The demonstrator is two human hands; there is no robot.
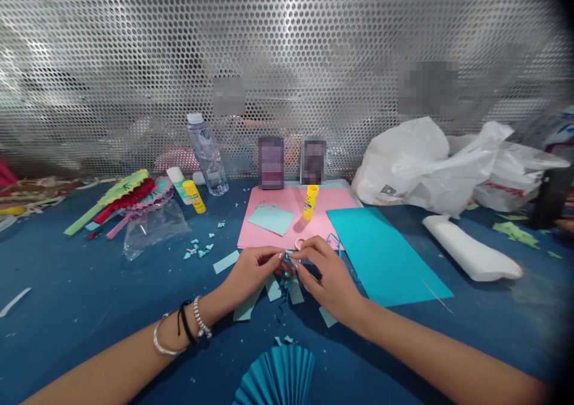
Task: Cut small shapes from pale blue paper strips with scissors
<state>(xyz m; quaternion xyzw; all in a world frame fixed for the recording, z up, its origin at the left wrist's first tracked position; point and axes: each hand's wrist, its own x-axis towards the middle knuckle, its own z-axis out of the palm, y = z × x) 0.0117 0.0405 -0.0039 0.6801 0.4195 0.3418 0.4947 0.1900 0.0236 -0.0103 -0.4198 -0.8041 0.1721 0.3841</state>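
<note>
My left hand (256, 272) and my right hand (329, 276) meet over the blue table, just in front of the pink paper (251, 237). The fingertips of each are pinched together on something small that I cannot make out. Scissors with a pale pink handle (299, 243) lie partly hidden by my right fingers. Light blue paper strips (272, 288) and small scraps are below the hands. A pleated blue paper fan (278, 376) lies at the near edge. On the pink paper are a light blue sheet (271, 218) and an upright yellow glue stick (311, 203).
A bright blue sheet (385, 255) and a white roll (470, 249) lie at right, before white plastic bags (408, 163). At left are folded paper fans (125, 195), glue sticks (194, 197) and a water bottle (208, 157). Two phones (271, 163) stand against the perforated metal panel.
</note>
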